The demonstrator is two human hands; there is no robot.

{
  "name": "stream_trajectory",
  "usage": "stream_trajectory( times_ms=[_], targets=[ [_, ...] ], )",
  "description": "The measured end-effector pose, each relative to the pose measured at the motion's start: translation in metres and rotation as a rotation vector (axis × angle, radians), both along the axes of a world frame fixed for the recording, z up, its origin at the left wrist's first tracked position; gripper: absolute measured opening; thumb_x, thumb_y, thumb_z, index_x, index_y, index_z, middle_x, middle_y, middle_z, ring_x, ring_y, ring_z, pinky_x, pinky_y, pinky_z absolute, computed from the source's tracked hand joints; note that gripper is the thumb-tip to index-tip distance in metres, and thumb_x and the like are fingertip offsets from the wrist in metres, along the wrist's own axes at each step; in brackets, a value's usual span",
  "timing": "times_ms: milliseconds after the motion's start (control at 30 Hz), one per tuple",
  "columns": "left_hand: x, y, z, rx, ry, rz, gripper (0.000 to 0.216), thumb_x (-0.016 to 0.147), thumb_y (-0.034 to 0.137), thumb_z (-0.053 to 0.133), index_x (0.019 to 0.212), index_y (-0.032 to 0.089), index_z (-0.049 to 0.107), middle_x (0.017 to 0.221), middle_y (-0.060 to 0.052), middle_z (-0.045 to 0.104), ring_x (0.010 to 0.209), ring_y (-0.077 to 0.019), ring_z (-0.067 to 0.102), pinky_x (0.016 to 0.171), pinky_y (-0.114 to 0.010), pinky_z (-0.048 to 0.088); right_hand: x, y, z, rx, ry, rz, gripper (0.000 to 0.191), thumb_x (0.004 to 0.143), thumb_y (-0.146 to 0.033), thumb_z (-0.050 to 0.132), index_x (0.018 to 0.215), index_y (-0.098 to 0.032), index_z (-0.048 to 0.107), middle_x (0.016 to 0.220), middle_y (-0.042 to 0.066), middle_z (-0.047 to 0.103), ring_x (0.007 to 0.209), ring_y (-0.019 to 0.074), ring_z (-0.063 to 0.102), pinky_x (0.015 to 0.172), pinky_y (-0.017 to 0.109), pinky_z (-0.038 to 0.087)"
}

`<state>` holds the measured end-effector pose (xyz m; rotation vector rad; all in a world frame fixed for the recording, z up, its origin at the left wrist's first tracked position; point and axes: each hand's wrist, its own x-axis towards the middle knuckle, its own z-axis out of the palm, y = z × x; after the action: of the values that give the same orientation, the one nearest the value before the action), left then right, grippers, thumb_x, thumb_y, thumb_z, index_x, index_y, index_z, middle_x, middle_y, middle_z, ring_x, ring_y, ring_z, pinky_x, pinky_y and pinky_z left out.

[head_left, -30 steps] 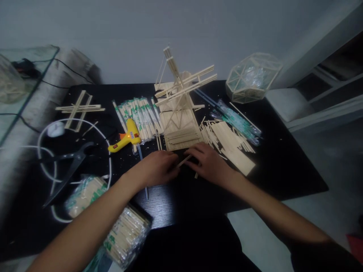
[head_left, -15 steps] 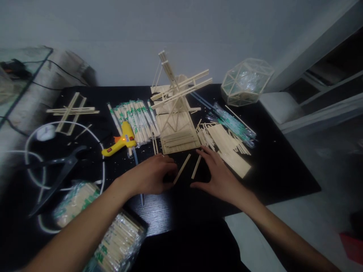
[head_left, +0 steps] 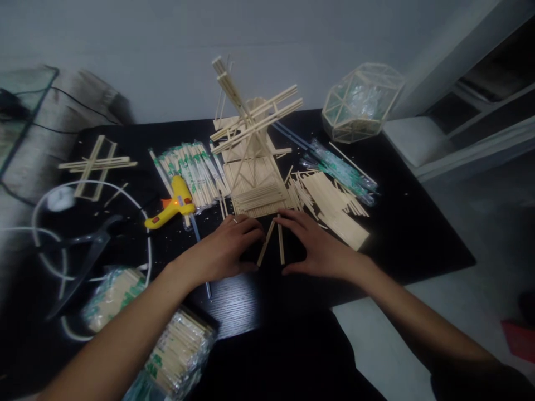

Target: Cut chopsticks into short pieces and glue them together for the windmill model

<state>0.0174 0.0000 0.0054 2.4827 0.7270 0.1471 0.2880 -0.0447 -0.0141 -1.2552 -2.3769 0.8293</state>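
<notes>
Two short wooden sticks lie on the black table in front of me, their far ends close together and near ends apart. My left hand is curved beside the left stick, thumb at its near end and fingers along its upper part. My right hand spans the right stick, fingertips on its far end and thumb by its near end. Just beyond stands a wooden windmill model with long lattice blades. A row of thin sticks lies on its base.
A yellow glue gun rests left, against wrapped chopsticks. Pliers, a white cable and bagged sticks are nearer. Loose wood pieces and a faceted frame are on the right.
The right stick has swung from slanted to nearly straight, and its far end is nearer the left stick's. My right hand has shifted slightly left with it. The camera view has moved a little.
</notes>
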Motion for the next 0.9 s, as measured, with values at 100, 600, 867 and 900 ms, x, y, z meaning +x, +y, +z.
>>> stream_trajectory(
  times_ms=[100, 600, 867, 900],
  targets=[
    [0.002, 0.0, -0.004, 0.051, -0.005, -0.006, 0.058, 0.081, 0.034, 0.082, 0.133, 0.023, 0.058, 0.143, -0.01, 0.058, 0.135, -0.0331, 0.047, 0.112, -0.051, 0.034, 0.001, 0.006, 0.0, 0.029, -0.001, 0.005, 0.101, 0.07, -0.041, 0.092, 0.155, -0.029, 0.038, 0.159, 0.015, 0.04, 0.149, 0.0358, 0.036, 0.121, 0.062, 0.035],
    [0.01, -0.003, -0.006, 0.047, -0.011, -0.03, 0.062, 0.087, 0.044, 0.077, 0.14, 0.02, 0.054, 0.149, -0.014, 0.057, 0.143, -0.0329, 0.046, 0.119, -0.053, 0.033, -0.002, 0.004, -0.016, 0.036, 0.148, -0.006, 0.098, 0.07, -0.045, 0.092, 0.152, -0.028, 0.042, 0.153, 0.014, 0.046, 0.145, 0.0321, 0.044, 0.12, 0.057, 0.039],
    [0.013, -0.005, -0.006, 0.061, -0.027, -0.013, 0.069, 0.087, 0.043, 0.077, 0.146, 0.019, 0.05, 0.152, -0.016, 0.053, 0.146, -0.0346, 0.042, 0.119, -0.055, 0.035, 0.005, 0.002, -0.027, 0.161, 0.199, 0.041, 0.063, 0.083, -0.042, 0.084, 0.139, -0.026, 0.06, 0.151, 0.013, 0.053, 0.145, 0.0302, 0.047, 0.118, 0.054, 0.043],
    [0.013, -0.005, -0.006, 0.07, -0.031, -0.019, 0.068, 0.088, 0.043, 0.076, 0.145, 0.018, 0.051, 0.152, -0.017, 0.053, 0.146, -0.0346, 0.043, 0.119, -0.055, 0.036, 0.004, 0.003, -0.028, 0.181, 0.207, 0.048, 0.062, 0.084, -0.042, 0.083, 0.14, -0.026, 0.06, 0.15, 0.013, 0.054, 0.145, 0.03, 0.047, 0.118, 0.054, 0.043]
  ],
)
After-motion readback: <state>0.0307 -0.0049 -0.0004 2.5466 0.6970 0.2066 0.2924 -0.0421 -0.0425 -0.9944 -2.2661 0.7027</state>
